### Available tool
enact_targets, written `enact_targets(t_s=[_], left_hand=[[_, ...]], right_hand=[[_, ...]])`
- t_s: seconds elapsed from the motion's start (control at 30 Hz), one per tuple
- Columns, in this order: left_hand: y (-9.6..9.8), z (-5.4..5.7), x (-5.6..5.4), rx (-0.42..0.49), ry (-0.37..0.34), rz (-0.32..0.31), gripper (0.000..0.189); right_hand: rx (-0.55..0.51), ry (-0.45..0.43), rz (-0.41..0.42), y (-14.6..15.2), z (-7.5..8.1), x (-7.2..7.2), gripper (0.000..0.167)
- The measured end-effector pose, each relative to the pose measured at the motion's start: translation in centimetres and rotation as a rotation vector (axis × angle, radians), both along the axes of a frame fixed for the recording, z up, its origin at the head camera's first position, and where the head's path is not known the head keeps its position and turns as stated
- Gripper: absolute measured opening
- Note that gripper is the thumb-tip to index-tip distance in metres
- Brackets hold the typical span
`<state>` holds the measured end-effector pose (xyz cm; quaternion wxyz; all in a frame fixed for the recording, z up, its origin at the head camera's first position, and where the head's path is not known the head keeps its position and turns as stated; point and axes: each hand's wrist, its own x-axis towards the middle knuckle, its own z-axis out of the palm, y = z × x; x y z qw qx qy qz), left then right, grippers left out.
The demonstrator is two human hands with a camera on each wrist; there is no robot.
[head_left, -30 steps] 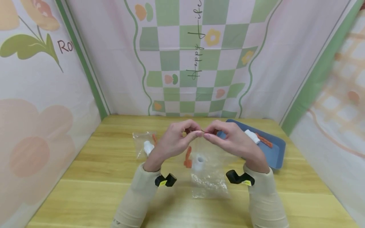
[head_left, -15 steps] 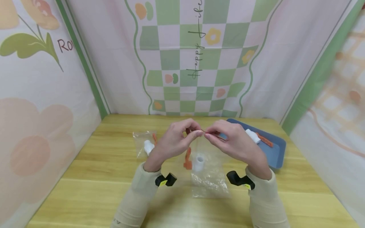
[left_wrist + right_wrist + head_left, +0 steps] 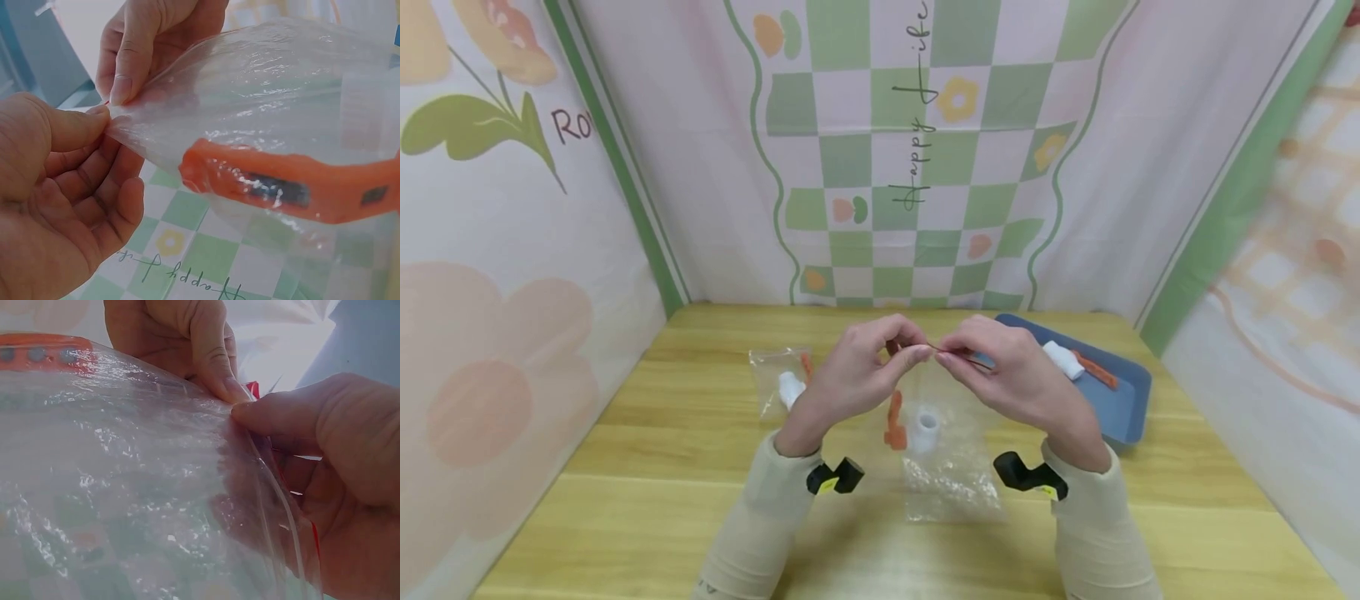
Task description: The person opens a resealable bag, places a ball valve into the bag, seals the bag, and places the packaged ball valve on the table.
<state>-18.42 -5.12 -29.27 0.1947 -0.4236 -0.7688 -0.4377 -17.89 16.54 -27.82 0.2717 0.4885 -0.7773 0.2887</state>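
Overhead, clear bag (image 3: 946, 450) pinched between both hands

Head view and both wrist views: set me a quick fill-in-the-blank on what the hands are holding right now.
1. Both hands pinch the top edge of a clear plastic ____ held above the table.
2. The long part seen through it is ____ in colour.
3. The blue tray lies nearer the person's ____ hand.
4. The left hand pinches with thumb and ____.

Missing: bag; orange; right; fingers
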Motion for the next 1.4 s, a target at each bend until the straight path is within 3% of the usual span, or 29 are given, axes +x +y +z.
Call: enact_targets(t_s=[0.17, 0.37, 0.5, 0.83, 1.17, 1.4], left_hand=[[0.05, -0.06, -0.03, -0.005, 0.000, -0.006, 0.005], [-0.03, -0.02, -0.12, -0.017, 0.011, -0.028, 0.004], [-0.13, 0.11, -0.06, -0.048, 0.017, -0.042, 0.006], [-0.21, 0.07, 0.08, -0.086, 0.068, -0.016, 0.005], [-0.04, 0.09, 0.25, -0.084, 0.078, 0.014, 0.003], [-0.16, -0.06, 0.02, -0.085, 0.092, 0.017, 0.006]], right_hand=[[0.002, -0.001, 0.000, 0.09, -0.01, -0.04, 0.020], [0.004, 0.008, 0.005, 0.05, 0.00, -0.09, 0.004], [0.014, 0.023, 0.004, -0.05, 0.01, -0.11, 0.015], [-0.019, 0.055, 0.031, -0.37, -0.13, -0.21, 0.012], [-0.009, 0.009, 0.026, -0.37, -0.20, -0.16, 0.004], [0.036, -0.055, -0.003, -0.32, -0.19, -0.15, 0.019]])
